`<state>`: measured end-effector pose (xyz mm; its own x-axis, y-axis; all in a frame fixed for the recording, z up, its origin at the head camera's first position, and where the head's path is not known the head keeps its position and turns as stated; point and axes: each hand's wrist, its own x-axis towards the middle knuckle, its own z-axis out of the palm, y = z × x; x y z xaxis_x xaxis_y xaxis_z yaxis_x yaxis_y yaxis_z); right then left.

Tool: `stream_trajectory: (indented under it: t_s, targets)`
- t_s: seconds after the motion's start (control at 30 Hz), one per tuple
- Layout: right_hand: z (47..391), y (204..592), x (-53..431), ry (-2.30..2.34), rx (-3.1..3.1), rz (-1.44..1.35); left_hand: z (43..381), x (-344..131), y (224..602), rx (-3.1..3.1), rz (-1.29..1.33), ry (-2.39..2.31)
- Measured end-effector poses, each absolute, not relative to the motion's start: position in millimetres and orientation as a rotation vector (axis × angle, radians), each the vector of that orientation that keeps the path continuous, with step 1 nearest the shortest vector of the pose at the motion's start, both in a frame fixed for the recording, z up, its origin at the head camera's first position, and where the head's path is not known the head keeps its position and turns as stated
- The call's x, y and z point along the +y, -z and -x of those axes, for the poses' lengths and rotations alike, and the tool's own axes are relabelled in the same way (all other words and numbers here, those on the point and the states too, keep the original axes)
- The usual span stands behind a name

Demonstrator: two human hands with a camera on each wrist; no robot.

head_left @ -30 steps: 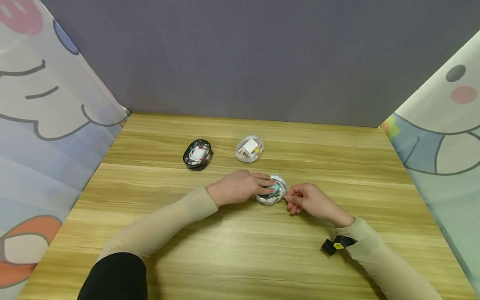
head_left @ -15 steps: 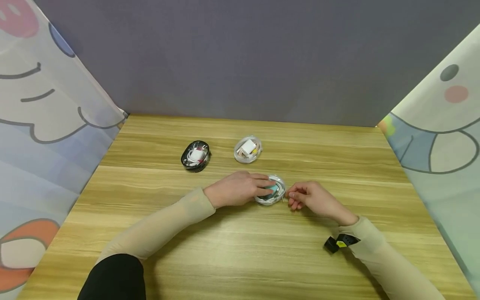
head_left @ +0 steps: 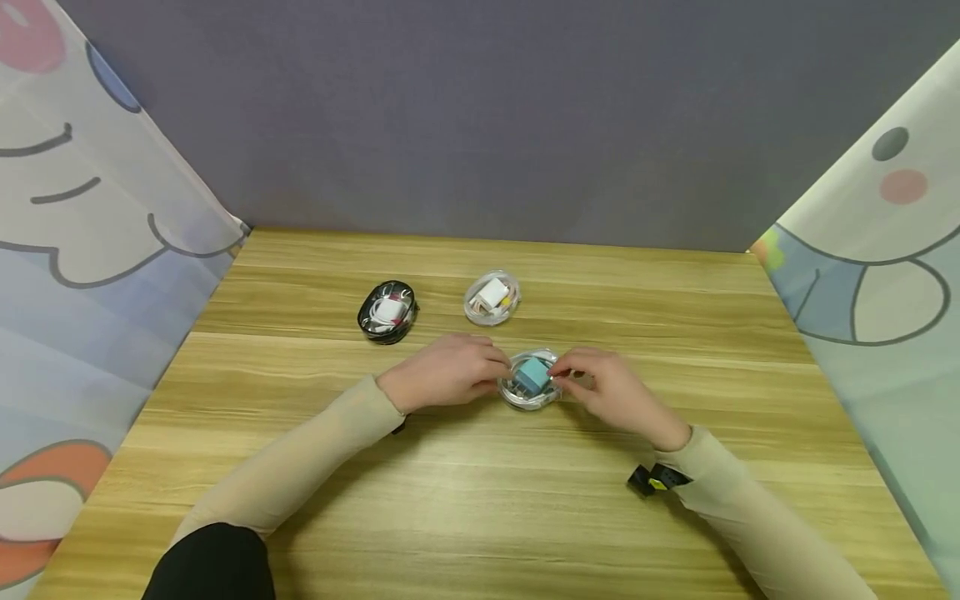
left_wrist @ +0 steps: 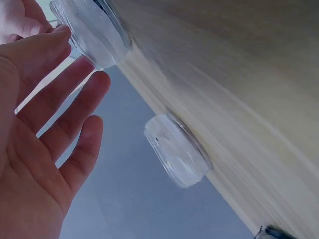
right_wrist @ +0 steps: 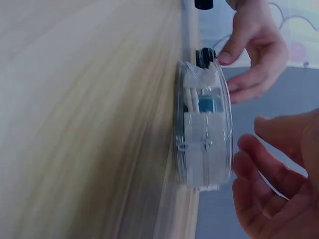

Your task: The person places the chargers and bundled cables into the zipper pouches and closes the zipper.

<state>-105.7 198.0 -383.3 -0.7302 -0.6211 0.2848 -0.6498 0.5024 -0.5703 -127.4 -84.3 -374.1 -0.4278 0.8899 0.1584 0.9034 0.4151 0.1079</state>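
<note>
A round clear zip pouch (head_left: 529, 402) lies on the table in the head view, holding a teal plug adapter (head_left: 533, 372) and a coiled white cable. The right wrist view catches its side, with a zipper pull (right_wrist: 194, 146) facing that camera. At the pouch's left edge is my left hand (head_left: 450, 372), its thumb and fingertips at the rim and its other fingers spread and relaxed in the left wrist view. My right hand (head_left: 622, 396) hovers over the right edge with loosely bent fingers; the right wrist view shows them apart from the pouch, with nothing between them.
Behind the hands lie a second clear pouch (head_left: 492, 297) with a white adapter and a black-rimmed pouch (head_left: 387, 312) with a white adapter and cable. A grey partition (head_left: 480, 125) bounds the table's back; printed cloths hang at both sides.
My left hand has drawn back from the pouch's top to its left edge, uncovering the teal adapter. The right hand has left the zipper area and moved up and left over the pouch.
</note>
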Motion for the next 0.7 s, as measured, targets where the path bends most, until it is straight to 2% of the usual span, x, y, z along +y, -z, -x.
stream_trajectory:
  t_s: [0.17,0.33,0.7]
  targets:
    - [108,389,189,-0.877,-2.620,-1.336,126,-89,375,-2.564,1.617,0.350]
    - [109,390,188,-0.698,-2.662,-1.419,126,-90,375,-2.562,1.618,0.377]
    - [116,388,217,-0.585,-2.710,-1.209,129,-100,375,-2.578,1.538,0.379]
